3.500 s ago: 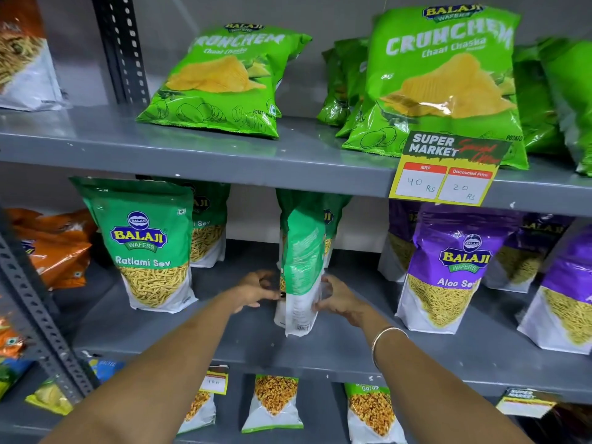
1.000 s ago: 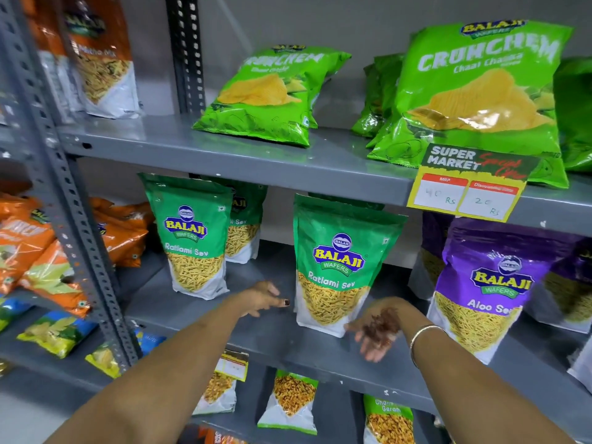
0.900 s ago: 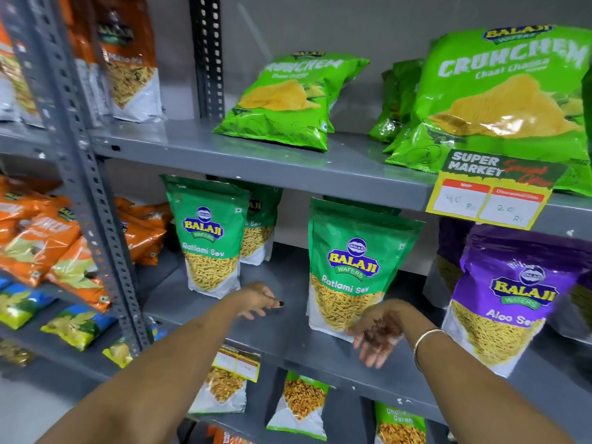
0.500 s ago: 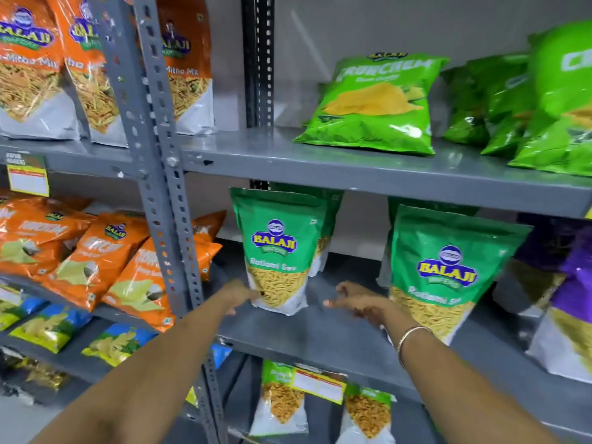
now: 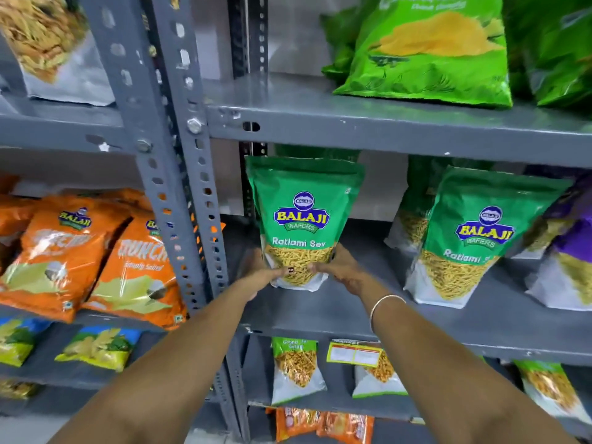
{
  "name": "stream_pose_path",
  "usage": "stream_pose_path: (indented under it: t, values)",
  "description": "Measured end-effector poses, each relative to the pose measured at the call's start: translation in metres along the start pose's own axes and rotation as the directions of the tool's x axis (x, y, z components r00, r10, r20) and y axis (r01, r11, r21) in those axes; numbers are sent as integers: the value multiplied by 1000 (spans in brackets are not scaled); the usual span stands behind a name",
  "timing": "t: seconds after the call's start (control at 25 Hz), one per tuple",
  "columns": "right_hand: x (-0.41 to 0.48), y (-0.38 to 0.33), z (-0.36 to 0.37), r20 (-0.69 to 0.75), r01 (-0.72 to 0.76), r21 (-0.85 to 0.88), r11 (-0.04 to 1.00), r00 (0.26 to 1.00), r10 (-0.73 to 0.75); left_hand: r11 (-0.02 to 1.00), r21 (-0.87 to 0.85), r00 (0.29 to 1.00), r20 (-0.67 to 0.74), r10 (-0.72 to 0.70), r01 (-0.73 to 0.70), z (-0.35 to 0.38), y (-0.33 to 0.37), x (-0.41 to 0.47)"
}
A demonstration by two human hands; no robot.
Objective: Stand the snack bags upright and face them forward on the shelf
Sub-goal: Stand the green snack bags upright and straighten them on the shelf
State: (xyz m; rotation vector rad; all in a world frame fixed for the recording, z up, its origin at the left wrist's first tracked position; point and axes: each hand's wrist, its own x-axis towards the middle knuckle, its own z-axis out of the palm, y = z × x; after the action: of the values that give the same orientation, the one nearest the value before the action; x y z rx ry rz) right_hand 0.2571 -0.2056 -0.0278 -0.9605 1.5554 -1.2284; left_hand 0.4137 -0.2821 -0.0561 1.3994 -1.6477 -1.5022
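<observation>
A green Ratlami Sev bag (image 5: 304, 216) stands upright at the left end of the middle grey shelf (image 5: 320, 312), its front facing me. My left hand (image 5: 266, 270) grips its lower left corner and my right hand (image 5: 339, 267) grips its lower right corner. A second green Ratlami Sev bag (image 5: 477, 235) stands upright and front-facing further right. More green bags stand behind both, mostly hidden. A purple bag (image 5: 570, 245) shows at the right edge.
A perforated grey upright post (image 5: 179, 174) stands just left of the held bag. Orange snack bags (image 5: 96, 257) lean on the left bay. Green Crunchem bags (image 5: 429, 49) lie on the upper shelf (image 5: 384, 129). Small bags and a price tag (image 5: 354, 354) are below.
The view has swung left. Both hands left the right-hand green bag, which now faces forward, and moved to the left green bag, closing on its lower corners.
</observation>
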Motion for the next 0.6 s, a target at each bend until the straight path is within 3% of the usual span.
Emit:
stream_pose_path:
  t: [0.32,0.6]
  values:
    - [-34,-5,-4,-1,-68,-107,992,998,69,998,46,999,-30,39,-37,-1,-12,-14]
    - [-53,-2,-3,19,-68,-186,980,997,73,989,140,998,37,42,-47,-11,-17,-31]
